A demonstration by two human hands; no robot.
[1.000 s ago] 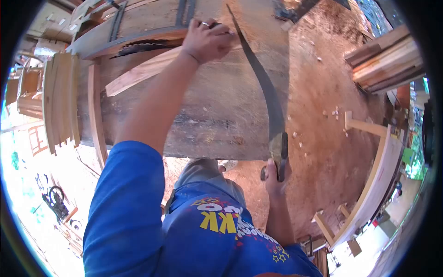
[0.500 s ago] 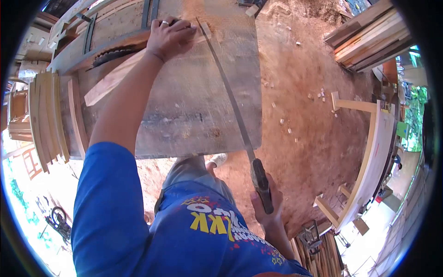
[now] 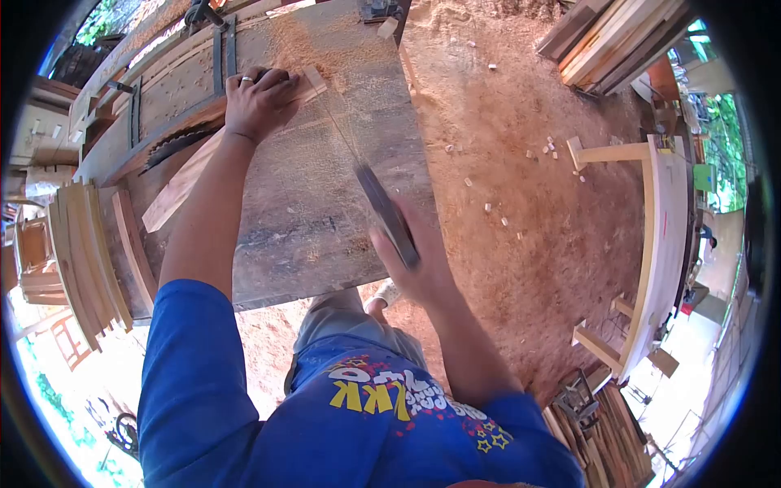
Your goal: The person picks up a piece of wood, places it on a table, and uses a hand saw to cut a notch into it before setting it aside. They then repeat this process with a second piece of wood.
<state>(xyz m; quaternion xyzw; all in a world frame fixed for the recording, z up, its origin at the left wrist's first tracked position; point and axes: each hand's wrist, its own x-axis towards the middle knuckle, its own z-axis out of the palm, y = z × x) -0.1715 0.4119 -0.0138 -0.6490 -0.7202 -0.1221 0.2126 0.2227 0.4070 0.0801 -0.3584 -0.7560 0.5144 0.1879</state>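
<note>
the wooden piece [image 3: 184, 185] lies slantwise on the worktable [image 3: 325, 191], its far end just beyond the left hand [image 3: 262, 104]. the fingers of that hand are curled over the piece near this end, partly closed rather than spread; the thumb cannot be made out. the piece is presumably pressed down there so that it is steadied close to the saw blade [image 3: 340, 132], while the end is left exposed.

the handsaw's handle [image 3: 386, 213] is enclosed by the right hand [image 3: 423, 264], with the thumb along one side and the other fingers largely hidden; the grip appears closed, though it is blurred. the blade is seen almost edge-on, pointed from the handle toward the exposed end, an alignment apparently suited to a straight stroke. whether wood is touched by the teeth cannot be told.

a toothed circular blade [image 3: 173, 148] is seen beside the piece, on the side away from the handsaw. sawdust [image 3: 329, 49] is scattered around the exposed end. curved slats [image 3: 77, 260] are gathered at the table's left side, well apart from the saw, and small offcuts [image 3: 550, 149] are strewn on the ground.
</note>
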